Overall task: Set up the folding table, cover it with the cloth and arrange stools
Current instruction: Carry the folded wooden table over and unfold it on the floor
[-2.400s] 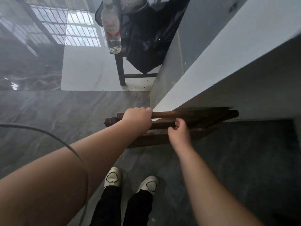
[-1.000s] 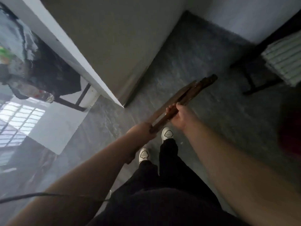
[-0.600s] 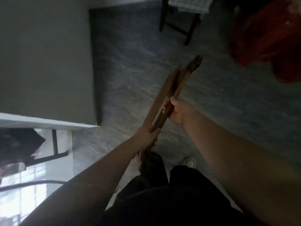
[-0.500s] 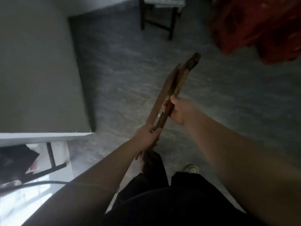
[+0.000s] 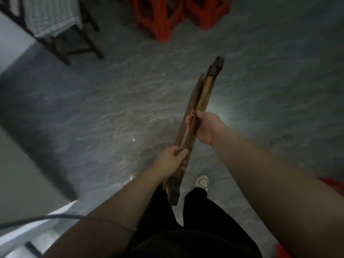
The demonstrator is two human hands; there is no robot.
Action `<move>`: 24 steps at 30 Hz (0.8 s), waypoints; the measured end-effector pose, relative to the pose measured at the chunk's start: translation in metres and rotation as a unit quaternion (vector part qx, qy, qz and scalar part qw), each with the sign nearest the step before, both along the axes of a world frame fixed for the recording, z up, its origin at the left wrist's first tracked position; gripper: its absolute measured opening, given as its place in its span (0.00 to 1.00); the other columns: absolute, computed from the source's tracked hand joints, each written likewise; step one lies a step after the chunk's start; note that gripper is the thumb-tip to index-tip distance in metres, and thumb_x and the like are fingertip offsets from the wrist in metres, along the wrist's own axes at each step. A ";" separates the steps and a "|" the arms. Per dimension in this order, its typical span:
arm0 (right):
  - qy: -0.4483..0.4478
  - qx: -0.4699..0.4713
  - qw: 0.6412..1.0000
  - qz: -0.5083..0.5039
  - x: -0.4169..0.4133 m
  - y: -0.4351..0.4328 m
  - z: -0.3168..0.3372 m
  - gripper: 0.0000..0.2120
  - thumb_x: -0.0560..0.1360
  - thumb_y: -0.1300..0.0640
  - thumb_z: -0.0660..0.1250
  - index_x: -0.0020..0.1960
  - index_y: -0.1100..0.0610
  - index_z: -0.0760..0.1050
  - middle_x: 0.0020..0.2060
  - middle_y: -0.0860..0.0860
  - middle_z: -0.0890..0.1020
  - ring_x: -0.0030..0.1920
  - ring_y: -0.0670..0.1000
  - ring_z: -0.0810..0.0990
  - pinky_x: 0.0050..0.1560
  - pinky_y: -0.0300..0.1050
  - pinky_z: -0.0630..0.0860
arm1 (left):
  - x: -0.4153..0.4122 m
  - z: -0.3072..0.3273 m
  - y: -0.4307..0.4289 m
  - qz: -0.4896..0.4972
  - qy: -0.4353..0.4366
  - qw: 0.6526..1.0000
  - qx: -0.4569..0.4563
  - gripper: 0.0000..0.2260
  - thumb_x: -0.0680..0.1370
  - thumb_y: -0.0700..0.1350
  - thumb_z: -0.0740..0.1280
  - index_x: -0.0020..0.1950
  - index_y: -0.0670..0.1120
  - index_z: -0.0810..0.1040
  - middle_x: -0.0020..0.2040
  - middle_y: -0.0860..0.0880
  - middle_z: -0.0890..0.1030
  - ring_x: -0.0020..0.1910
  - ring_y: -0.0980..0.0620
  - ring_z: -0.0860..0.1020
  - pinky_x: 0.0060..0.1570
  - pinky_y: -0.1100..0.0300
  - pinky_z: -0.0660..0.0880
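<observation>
I hold a folded dark wooden table frame edge-on in front of me, its far end pointing up and to the right. My left hand grips its near part and my right hand grips one slat at its middle. A narrow gap shows between two slats near my hands. Two red plastic stools stand on the floor at the top. A pale checked cloth hangs over a dark wooden chair at the top left.
Grey marbled floor spreads around me. A grey wall corner stands at the left. My white shoes and black trousers are below. Something red lies at the right edge. A dark cable crosses the lower left.
I have lifted the folded frame away from the wall and turned right with it. The red stools and the chair with the cloth have come into view ahead.
</observation>
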State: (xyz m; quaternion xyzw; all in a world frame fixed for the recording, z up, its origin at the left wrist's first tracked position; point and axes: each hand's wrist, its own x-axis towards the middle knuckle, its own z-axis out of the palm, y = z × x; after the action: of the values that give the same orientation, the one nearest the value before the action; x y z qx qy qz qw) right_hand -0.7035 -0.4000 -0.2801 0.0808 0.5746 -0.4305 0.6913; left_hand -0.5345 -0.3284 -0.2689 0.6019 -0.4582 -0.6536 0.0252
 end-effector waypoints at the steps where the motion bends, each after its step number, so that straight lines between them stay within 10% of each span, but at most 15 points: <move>1: 0.000 -0.002 1.000 -0.018 -0.022 0.008 -0.002 0.10 0.85 0.57 0.54 0.56 0.59 0.72 0.43 0.57 0.78 0.42 0.53 0.78 0.42 0.46 0.76 | -0.022 -0.003 0.004 -0.009 0.005 1.000 0.006 0.08 0.82 0.52 0.64 0.48 0.49 0.78 0.38 0.46 0.83 0.33 0.48 0.82 0.36 0.51 0.80; 24: 0.100 0.025 0.949 -0.297 -0.276 0.236 -0.072 0.12 0.86 0.58 0.50 0.56 0.58 0.72 0.41 0.54 0.78 0.39 0.49 0.79 0.42 0.42 0.76 | -0.279 -0.084 0.125 -0.339 0.024 0.940 0.019 0.10 0.82 0.52 0.64 0.46 0.47 0.76 0.40 0.44 0.83 0.36 0.45 0.84 0.39 0.51 0.80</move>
State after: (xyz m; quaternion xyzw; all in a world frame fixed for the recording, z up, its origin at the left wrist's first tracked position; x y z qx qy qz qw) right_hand -0.9796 -0.1637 -0.3519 0.2216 0.6016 -0.6075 0.4690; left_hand -0.8137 -0.2030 -0.3532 0.3954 -0.6218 -0.6461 -0.1989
